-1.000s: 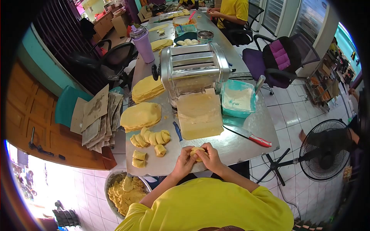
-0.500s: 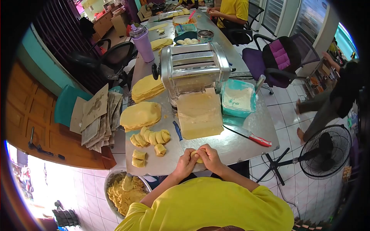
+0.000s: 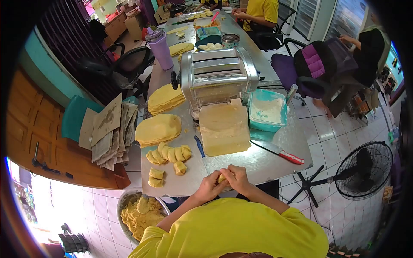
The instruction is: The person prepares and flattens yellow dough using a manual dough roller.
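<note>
At the near edge of the metal table, my left hand [image 3: 210, 185] and my right hand [image 3: 236, 176] are closed together around a small piece of yellow dough [image 3: 221, 177], mostly hidden by the fingers. Beyond them stands a dough sheeter [image 3: 218, 79] with a flat board [image 3: 223, 131] sloping out of its front. Left of my hands lie several cut dough pieces [image 3: 174, 152]. Behind those are two stacks of flattened dough sheets [image 3: 158, 130]. A blue-handled tool [image 3: 199, 146] rests beside the board, and a knife with a red handle [image 3: 291, 157] lies to the right.
A teal tub of flour [image 3: 267, 112] sits right of the sheeter, a purple tumbler [image 3: 160, 51] at its left. A bowl of dough [image 3: 129, 198] is below the table's left corner. A fan [image 3: 363, 170] stands at right. Other people are at the far end and on the right.
My fingers have shifted and folded further over the dough, so less of it shows. The person on the right has moved farther back beside the chair.
</note>
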Available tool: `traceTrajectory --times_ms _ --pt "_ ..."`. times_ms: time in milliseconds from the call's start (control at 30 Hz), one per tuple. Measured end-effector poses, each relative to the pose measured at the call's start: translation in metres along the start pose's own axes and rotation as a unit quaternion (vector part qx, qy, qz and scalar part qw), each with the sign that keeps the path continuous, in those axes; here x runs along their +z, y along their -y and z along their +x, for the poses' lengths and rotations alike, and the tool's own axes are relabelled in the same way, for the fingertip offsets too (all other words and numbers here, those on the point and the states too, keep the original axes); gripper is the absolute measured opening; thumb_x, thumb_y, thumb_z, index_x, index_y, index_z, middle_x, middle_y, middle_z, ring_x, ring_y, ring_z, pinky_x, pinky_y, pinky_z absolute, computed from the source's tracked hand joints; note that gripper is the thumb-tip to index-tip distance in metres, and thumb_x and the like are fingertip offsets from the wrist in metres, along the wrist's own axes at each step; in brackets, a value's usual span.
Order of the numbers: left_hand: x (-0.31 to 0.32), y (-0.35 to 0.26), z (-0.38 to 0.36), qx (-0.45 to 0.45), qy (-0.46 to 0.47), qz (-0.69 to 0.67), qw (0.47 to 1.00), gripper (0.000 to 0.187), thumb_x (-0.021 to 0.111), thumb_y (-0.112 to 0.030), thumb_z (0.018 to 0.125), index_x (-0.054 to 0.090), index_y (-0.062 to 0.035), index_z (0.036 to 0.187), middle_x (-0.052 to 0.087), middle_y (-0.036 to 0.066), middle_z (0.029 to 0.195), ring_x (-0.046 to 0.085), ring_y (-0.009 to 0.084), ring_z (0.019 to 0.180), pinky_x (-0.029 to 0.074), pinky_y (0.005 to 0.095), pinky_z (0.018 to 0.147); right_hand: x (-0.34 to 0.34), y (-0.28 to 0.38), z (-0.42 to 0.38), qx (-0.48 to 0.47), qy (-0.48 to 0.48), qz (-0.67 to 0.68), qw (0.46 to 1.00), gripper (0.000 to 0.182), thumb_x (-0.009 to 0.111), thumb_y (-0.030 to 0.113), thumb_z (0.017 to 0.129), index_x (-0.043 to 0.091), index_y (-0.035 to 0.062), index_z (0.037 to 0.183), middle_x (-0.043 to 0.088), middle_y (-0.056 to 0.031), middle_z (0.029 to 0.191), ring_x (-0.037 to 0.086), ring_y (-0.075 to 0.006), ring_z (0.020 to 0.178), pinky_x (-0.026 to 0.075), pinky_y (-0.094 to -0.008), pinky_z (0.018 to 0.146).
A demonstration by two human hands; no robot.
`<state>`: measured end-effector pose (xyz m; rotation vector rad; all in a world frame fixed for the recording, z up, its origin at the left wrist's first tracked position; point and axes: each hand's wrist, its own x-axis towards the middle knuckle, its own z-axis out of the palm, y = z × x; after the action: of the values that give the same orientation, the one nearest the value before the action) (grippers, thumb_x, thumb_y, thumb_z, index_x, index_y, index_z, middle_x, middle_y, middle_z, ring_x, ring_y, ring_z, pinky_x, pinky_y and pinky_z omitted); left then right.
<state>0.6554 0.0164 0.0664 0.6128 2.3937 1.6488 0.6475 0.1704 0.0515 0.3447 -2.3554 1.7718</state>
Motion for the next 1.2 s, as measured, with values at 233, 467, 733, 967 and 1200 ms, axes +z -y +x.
traceTrajectory --times_ms 233,467,733,967,1200 --pt "-0.003 0.008 0.003 0.003 0.053 0.031 0.998 0.025 0.064 -0.014 0.085 0.053 0.0034 0.098 0.057 0.008 0.073 0.051 0.0116 0.062 0.044 0.0262 0.056 -0.001 -0.011 -0.002 0.027 -0.031 0.101 0.994 0.032 0.06 0.025 0.088 0.052 0.0007 0.069 0.048 -0.0064 0.055 0.046 -0.013 0.049 0.037 -0.0267 0.048" --pt "-0.001 0.018 0.005 -0.073 -0.046 -0.107 0.99 0.019 0.058 -0.011 0.088 0.054 0.0033 0.1 0.06 0.005 0.086 0.053 0.0084 0.073 0.046 0.0235 0.064 0.007 0.003 0.006 -0.078 -0.025 0.059 0.995 0.022 0.061 0.021 0.086 0.051 0.0017 0.085 0.054 -0.0106 0.066 0.054 -0.0206 0.056 0.043 -0.0302 0.053" --pt "-0.004 0.006 0.005 -0.064 -0.012 -0.119 0.991 0.031 0.063 -0.014 0.085 0.052 0.0025 0.108 0.062 0.009 0.084 0.057 0.0116 0.072 0.046 0.0251 0.064 0.003 0.002 0.001 0.023 -0.001 0.025 0.999 0.021 0.059 0.02 0.088 0.05 0.0006 0.086 0.056 -0.0143 0.067 0.057 -0.0232 0.057 0.044 -0.0318 0.053" --pt "0.004 0.023 0.006 -0.059 -0.061 -0.135 0.987 0.032 0.065 -0.009 0.082 0.049 0.0023 0.107 0.062 0.011 0.083 0.059 0.0133 0.073 0.048 0.0264 0.063 0.001 0.001 0.007 -0.052 0.02 0.06 0.997 0.018 0.061 0.015 0.086 0.05 0.0008 0.085 0.053 -0.0103 0.073 0.053 -0.0224 0.061 0.043 -0.0299 0.056" --pt "0.0 0.014 0.005 -0.059 -0.036 -0.046 0.997 0.028 0.066 -0.012 0.082 0.052 0.0025 0.101 0.061 0.01 0.078 0.058 0.0125 0.068 0.048 0.0258 0.061 0.007 -0.007 0.004 -0.145 -0.015 -0.016 0.989 0.018 0.061 0.013 0.085 0.049 0.0001 0.084 0.051 -0.0108 0.075 0.052 -0.0236 0.063 0.042 -0.0314 0.057"
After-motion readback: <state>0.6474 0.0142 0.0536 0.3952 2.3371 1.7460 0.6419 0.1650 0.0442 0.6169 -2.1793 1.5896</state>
